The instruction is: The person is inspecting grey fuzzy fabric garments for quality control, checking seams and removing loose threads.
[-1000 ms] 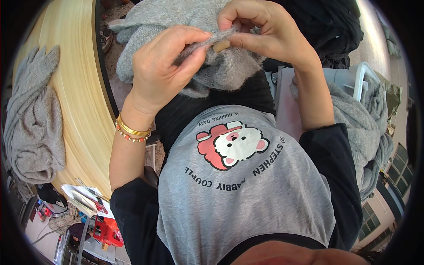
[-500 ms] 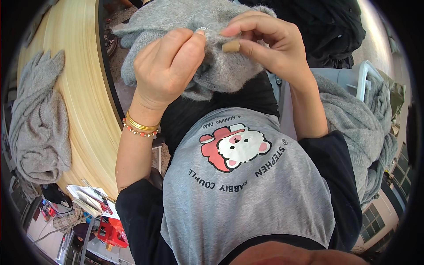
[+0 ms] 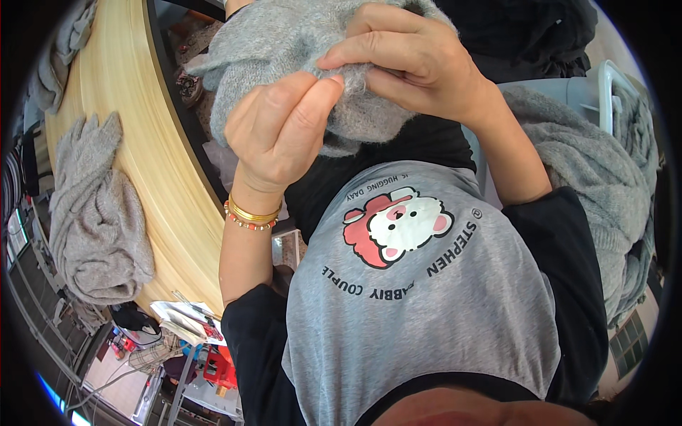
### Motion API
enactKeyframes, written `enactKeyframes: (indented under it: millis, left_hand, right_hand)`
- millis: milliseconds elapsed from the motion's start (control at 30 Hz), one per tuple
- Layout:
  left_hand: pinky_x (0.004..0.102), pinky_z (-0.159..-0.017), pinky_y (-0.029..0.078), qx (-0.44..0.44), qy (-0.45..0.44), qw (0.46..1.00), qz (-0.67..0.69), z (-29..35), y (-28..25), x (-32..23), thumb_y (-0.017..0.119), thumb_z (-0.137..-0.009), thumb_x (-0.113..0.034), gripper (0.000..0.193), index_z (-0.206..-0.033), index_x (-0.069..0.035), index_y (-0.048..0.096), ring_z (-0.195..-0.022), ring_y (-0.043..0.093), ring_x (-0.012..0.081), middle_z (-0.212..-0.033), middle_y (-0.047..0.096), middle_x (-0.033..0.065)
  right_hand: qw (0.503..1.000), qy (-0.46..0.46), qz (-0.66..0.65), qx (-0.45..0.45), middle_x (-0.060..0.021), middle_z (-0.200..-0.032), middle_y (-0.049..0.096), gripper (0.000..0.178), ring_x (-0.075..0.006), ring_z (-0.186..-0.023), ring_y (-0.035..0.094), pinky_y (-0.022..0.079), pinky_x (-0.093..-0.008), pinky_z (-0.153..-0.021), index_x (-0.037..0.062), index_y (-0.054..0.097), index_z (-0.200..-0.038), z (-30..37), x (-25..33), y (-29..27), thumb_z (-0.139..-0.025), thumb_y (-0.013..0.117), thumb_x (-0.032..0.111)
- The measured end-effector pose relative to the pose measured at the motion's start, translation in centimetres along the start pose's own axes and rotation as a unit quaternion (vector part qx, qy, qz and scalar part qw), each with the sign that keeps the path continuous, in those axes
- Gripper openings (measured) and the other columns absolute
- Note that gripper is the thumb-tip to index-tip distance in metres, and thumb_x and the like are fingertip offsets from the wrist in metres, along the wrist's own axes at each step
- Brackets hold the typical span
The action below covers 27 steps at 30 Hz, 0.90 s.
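The table [image 3: 135, 142] shows bare wood up to its edge, near the grey knit [image 3: 259, 53]. Left hand [image 3: 280, 131] pinches, holding what, I cannot tell; right hand [image 3: 423, 67] arches, thumb and index parted.

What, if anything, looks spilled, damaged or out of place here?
Nothing spilled or damaged stands out. One grey knit piece on the wood-toned table lies bunched rather than folded flat, so it looks slightly untidy.

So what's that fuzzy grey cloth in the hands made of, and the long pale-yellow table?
The fuzzy grey cloth looks like soft knitted yarn, maybe wool: stitches and fluff show. The pale-yellow table seems smooth wood or wood-look laminate, from its streaky grain.
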<state>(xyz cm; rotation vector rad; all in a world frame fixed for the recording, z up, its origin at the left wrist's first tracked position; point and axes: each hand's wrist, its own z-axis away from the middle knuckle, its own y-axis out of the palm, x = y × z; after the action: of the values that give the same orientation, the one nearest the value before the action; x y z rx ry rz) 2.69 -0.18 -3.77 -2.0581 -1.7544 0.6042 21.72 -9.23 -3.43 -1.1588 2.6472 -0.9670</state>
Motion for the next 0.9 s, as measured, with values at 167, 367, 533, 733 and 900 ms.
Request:
enactKeyframes:
  millis: [167, 367, 533, 733, 900]
  left_hand:
    - [0.0255, -0.048, 0.044, 0.026, -0.039, 0.998, 0.035, -0.1, 0.3, -1.3, 0.072, -0.068, -0.001, 0.023, -0.09, -0.007, 0.068, -0.057, 0.056, 0.0156, -0.081, 0.06, 0.004]
    - [0.0258, -0.055, 0.046, 0.036, -0.198, 0.975, 0.096, -0.6, 0.2, -2.0, 0.068, -0.069, 0.005, 0.025, -0.092, -0.004, 0.067, -0.063, 0.057, 0.019, -0.081, 0.061, 0.0061]
    - [0.0215, -0.067, 0.046, 0.13, -0.462, 0.838, 0.261, -0.4, 0.2, 0.0, 0.06, -0.082, 0.005, 0.021, -0.102, 0.001, 0.064, -0.077, 0.059, 0.0096, -0.088, 0.065, 0.0041]
    - [0.0174, -0.075, 0.043, 0.026, -0.531, 0.717, 0.451, -1.9, -2.0, 1.9, 0.06, -0.093, -0.013, 0.02, -0.106, 0.001, 0.065, -0.083, 0.057, 0.0033, -0.092, 0.066, -0.001]
    - [0.0214, -0.083, 0.047, 0.032, -0.476, 0.733, 0.485, -4.6, -3.8, 3.4, 0.058, -0.093, -0.008, 0.018, -0.108, 0.0, 0.064, -0.091, 0.062, 0.0086, -0.099, 0.068, 0.0053]
  right_hand:
    - [0.997, 0.007, 0.07, 0.016, -0.0098, -0.084, 0.055, 0.03, -0.0263, -0.076, 0.059, 0.049, -0.0326, -0.065, 0.0036, 0.065, -0.102, 1.6, 0.6, 0.1, -0.072, 0.063, -0.001]
    - [1.0, 0.002, 0.003, -0.031, -0.0101, -0.084, 0.056, 0.03, -0.0262, -0.075, 0.059, 0.047, -0.0311, -0.065, 0.0032, 0.066, -0.1, 0.7, 0.0, -0.1, -0.07, 0.065, -0.001]
    - [0.928, 0.286, -0.191, -0.14, -0.0047, -0.084, 0.059, 0.023, -0.0119, -0.072, 0.055, 0.041, -0.0233, -0.061, 0.0015, 0.07, -0.103, 1.4, 1.6, -2.8, -0.081, 0.064, -0.003]
    - [0.796, 0.522, -0.273, -0.138, -0.0047, -0.096, 0.067, 0.024, -0.0111, -0.083, 0.061, 0.047, -0.0202, -0.072, 0.0005, 0.066, -0.112, 4.3, 2.3, -3.3, -0.088, 0.063, 0.003]
    - [0.774, 0.541, -0.323, -0.066, -0.0057, -0.106, 0.064, 0.034, -0.0123, -0.099, 0.061, 0.048, -0.0251, -0.088, 0.0011, 0.058, -0.121, 5.8, 4.2, -1.9, -0.09, 0.062, 0.014]
